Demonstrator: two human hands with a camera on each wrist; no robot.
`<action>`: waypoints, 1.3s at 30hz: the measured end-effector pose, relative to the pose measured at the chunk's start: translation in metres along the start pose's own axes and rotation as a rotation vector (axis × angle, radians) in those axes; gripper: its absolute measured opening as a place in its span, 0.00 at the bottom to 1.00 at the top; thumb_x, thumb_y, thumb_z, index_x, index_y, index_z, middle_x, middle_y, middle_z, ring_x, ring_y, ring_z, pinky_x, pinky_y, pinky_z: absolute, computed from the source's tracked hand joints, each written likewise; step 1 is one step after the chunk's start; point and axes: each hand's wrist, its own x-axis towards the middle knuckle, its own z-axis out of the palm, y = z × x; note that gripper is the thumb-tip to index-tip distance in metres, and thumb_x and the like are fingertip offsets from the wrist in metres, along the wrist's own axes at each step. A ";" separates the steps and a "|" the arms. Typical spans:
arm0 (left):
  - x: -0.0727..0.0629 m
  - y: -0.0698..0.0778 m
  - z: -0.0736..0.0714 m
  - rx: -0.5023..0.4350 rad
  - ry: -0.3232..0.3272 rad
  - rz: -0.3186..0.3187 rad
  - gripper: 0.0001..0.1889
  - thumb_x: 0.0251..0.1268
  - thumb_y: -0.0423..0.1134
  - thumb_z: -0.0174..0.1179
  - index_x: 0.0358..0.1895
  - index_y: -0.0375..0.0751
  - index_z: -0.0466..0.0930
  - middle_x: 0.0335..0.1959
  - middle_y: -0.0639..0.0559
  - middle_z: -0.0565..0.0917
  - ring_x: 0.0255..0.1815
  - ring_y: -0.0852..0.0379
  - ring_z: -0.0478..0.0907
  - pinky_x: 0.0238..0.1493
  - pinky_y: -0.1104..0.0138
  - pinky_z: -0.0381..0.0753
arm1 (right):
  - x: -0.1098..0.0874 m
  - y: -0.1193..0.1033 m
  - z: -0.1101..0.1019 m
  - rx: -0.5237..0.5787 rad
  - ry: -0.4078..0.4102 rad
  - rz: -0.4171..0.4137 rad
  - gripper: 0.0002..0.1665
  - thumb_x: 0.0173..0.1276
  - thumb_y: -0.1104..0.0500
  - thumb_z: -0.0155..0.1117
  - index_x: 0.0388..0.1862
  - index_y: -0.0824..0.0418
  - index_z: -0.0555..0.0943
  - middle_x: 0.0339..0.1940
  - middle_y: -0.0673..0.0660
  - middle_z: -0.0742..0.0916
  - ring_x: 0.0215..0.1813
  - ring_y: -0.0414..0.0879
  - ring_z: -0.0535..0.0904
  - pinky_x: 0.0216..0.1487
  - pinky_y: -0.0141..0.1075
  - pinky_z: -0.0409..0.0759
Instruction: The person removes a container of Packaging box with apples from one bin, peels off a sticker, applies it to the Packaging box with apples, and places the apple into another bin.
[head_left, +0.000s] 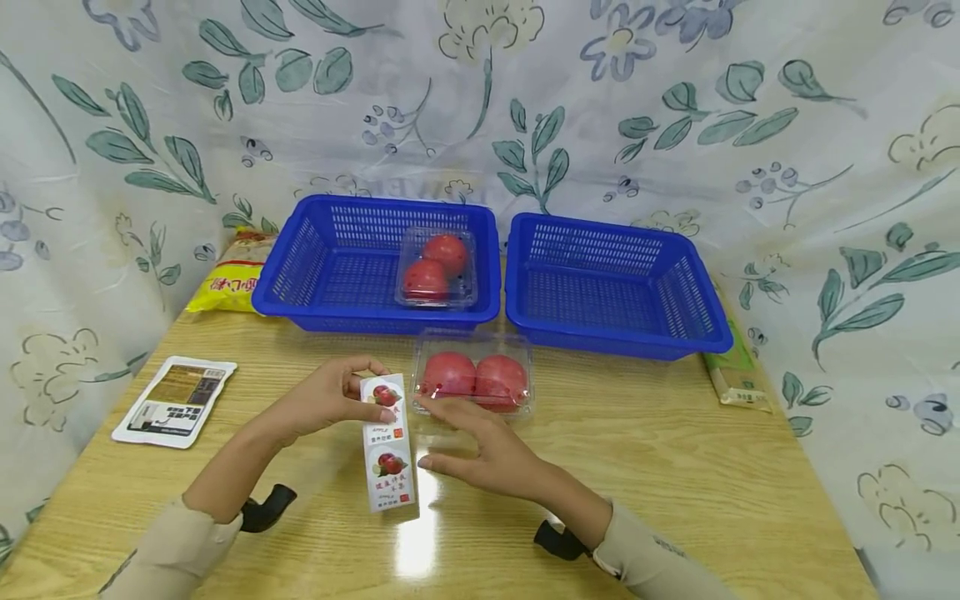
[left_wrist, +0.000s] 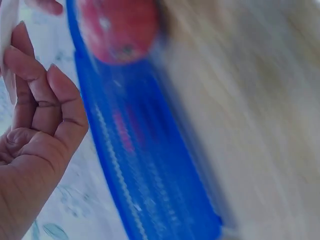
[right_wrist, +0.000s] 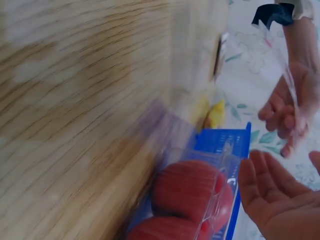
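Note:
My left hand [head_left: 324,402] pinches a strip of round apple stickers [head_left: 388,475] between thumb and fingers, and the strip hangs down over the table. In the left wrist view, the fingers [left_wrist: 45,95] curl in behind the strip's pale edge. Just right of the strip is my right hand [head_left: 491,454], with thumb and fingers apart and nothing held. Beyond it stands a clear plastic box [head_left: 474,375] with two red apples inside. In the right wrist view, those apples [right_wrist: 187,192] lie beside my right hand's fingertips.
A blue basket [head_left: 300,315] at the back holds another clear box of two red fruits [head_left: 427,282]. To its right stands a second blue basket [head_left: 622,342]. A yellow bag [head_left: 232,279], a white flat packet [head_left: 176,402] and a green packet [head_left: 735,375] lie at the sides.

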 end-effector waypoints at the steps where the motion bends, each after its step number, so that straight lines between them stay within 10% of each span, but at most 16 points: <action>1: 0.003 0.004 0.004 -0.005 -0.018 0.019 0.26 0.55 0.38 0.74 0.53 0.30 0.73 0.26 0.48 0.86 0.25 0.62 0.79 0.28 0.69 0.75 | 0.000 0.000 0.000 0.027 -0.015 -0.005 0.42 0.66 0.53 0.71 0.77 0.46 0.65 0.71 0.48 0.76 0.67 0.44 0.75 0.66 0.44 0.75; 8: 0.020 0.019 0.033 -0.094 -0.108 0.136 0.23 0.56 0.33 0.73 0.53 0.31 0.74 0.33 0.49 0.87 0.30 0.58 0.83 0.36 0.66 0.82 | 0.000 0.001 -0.001 0.366 -0.032 0.059 0.36 0.66 0.63 0.69 0.73 0.56 0.70 0.64 0.57 0.82 0.54 0.41 0.81 0.58 0.38 0.79; 15: 0.015 0.018 0.055 -0.112 0.065 0.127 0.30 0.62 0.39 0.69 0.65 0.35 0.67 0.44 0.43 0.84 0.38 0.54 0.80 0.43 0.64 0.80 | -0.001 0.003 -0.003 0.555 0.153 0.094 0.26 0.69 0.68 0.63 0.65 0.71 0.74 0.64 0.67 0.79 0.62 0.41 0.79 0.62 0.34 0.77; 23: 0.004 0.016 0.082 -0.176 0.072 0.088 0.17 0.68 0.41 0.63 0.49 0.30 0.77 0.38 0.45 0.85 0.41 0.50 0.84 0.48 0.60 0.83 | 0.000 0.004 -0.014 0.517 0.365 0.032 0.23 0.72 0.69 0.58 0.64 0.76 0.73 0.67 0.69 0.76 0.71 0.48 0.72 0.62 0.31 0.76; 34: 0.011 0.019 0.096 -0.196 0.231 0.222 0.09 0.66 0.32 0.63 0.43 0.27 0.80 0.35 0.39 0.87 0.35 0.59 0.86 0.42 0.66 0.85 | -0.006 0.010 -0.014 0.249 0.323 -0.092 0.25 0.69 0.69 0.63 0.65 0.68 0.76 0.56 0.62 0.86 0.55 0.46 0.84 0.55 0.42 0.82; 39: 0.014 0.020 0.104 -0.164 0.258 0.276 0.07 0.65 0.32 0.65 0.42 0.32 0.82 0.35 0.41 0.87 0.35 0.58 0.86 0.41 0.67 0.85 | -0.012 0.012 -0.013 0.293 0.319 -0.077 0.24 0.70 0.70 0.62 0.64 0.69 0.76 0.57 0.63 0.85 0.56 0.42 0.83 0.57 0.39 0.81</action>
